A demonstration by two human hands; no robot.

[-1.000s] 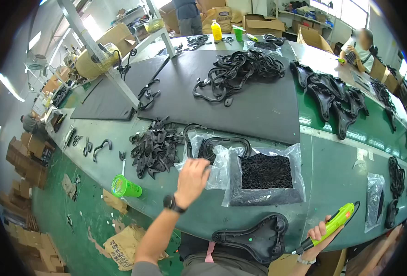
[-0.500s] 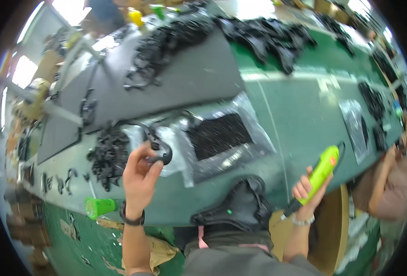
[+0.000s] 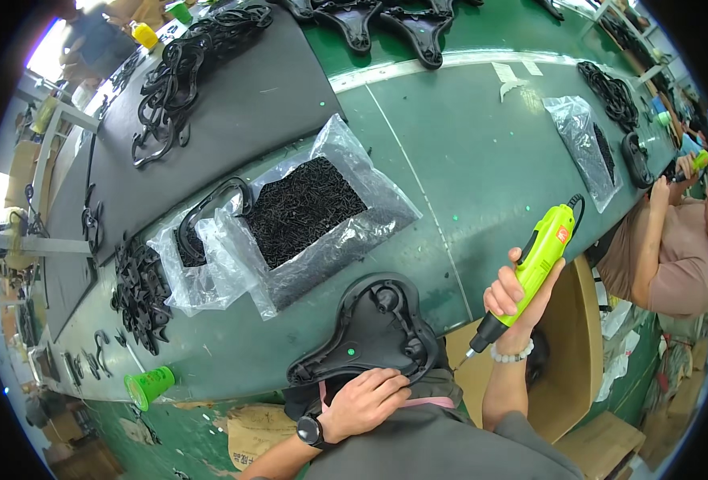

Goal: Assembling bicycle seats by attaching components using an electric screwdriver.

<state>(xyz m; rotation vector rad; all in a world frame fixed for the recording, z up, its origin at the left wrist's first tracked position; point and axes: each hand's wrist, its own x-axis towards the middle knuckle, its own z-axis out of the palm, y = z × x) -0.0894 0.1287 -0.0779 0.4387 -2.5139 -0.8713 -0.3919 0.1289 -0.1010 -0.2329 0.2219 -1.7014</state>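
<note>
A black saddle-shaped plastic shell [image 3: 362, 328], hollow side up with a small green dot, rests at the table's near edge before me. My left hand [image 3: 368, 400] lies over its near rim, fingers together and curled down; the thumb and anything beneath the palm are hidden. To the right, my right hand [image 3: 522, 296] is closed round a lime-green electric screwdriver [image 3: 544, 240]. Its black nose and thin bit point down and left, apart from the shell. An open clear bag [image 3: 378, 224] of small black screws lies beyond the shell, with a curved black strip [image 3: 186, 232] beside it.
A pile of black plastic pieces [image 3: 140, 296] and a green cup [image 3: 150, 387] stand left. Black trim loops [image 3: 170, 88] lie on a grey board [image 3: 242, 96]. An open cardboard box [image 3: 582, 344] is at my right, near a co-worker's arm [image 3: 650, 248].
My left hand has come down and right from above the table to the shell's near rim; the dark curved part it held no longer shows in it. My right hand still holds the screwdriver.
</note>
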